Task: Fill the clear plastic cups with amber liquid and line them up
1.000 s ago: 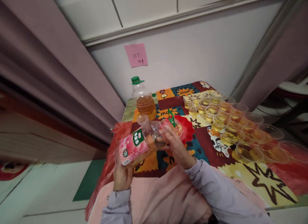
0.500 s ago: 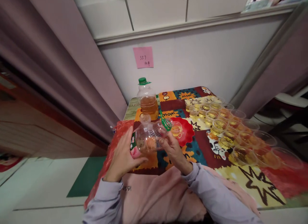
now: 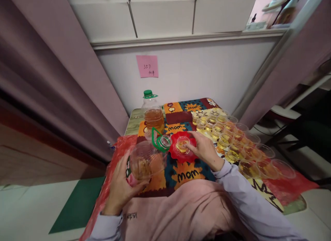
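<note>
Wrapped round the base of a clear plastic bottle is my left hand. The bottle is tilted, its uncapped mouth and green ring handle pointing right and away from me. My right hand grips a small clear plastic cup with yellowish liquid in it. Under that cup lies a red scalloped plate. Behind the tilted bottle stands a large bottle with a green cap, partly filled with amber liquid. Many clear cups holding yellow liquid are grouped on the right of the table.
A patterned cloth covers the table. Red plastic sheeting hangs at the left edge, with more at the right corner. A pink note is stuck on the wall behind. Purple curtains hang at the left.
My right hand has left the bottle's neck and moved right to the cup on the red plate. My left hand still holds the bottle, now lower and slightly left in view.
</note>
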